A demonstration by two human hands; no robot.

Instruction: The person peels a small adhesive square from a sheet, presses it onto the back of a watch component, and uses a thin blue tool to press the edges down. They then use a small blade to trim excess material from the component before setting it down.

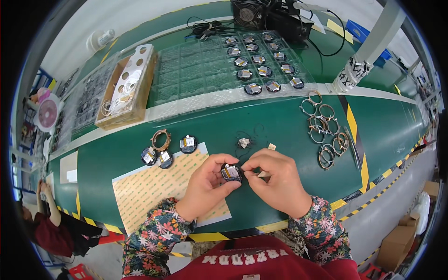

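Between the thumb and fingers of my left hand [205,186] is a round black watch module [231,172] with a silver and yellow-labelled face. My right hand [280,182] is closed in a pinch at the module's right edge. A small pale piece [263,174] shows under its fingers; whether the fingertips grip it or something else is hidden. Beneath my left hand lies a cream sheet of adhesive [144,186] with rows of small marks. Beyond the sheet, a few more modules [188,144] rest beside a bronze watch ring [161,139].
Clear plastic trays [186,74] span the back, several modules in their right part. A cardboard box [112,122] stands left of them. Metal watch rings [322,123] lie at right near tweezers [353,147]. Scraps [243,143] sit mid-table. A post [347,77] rises back right; another person [46,224] is far left.
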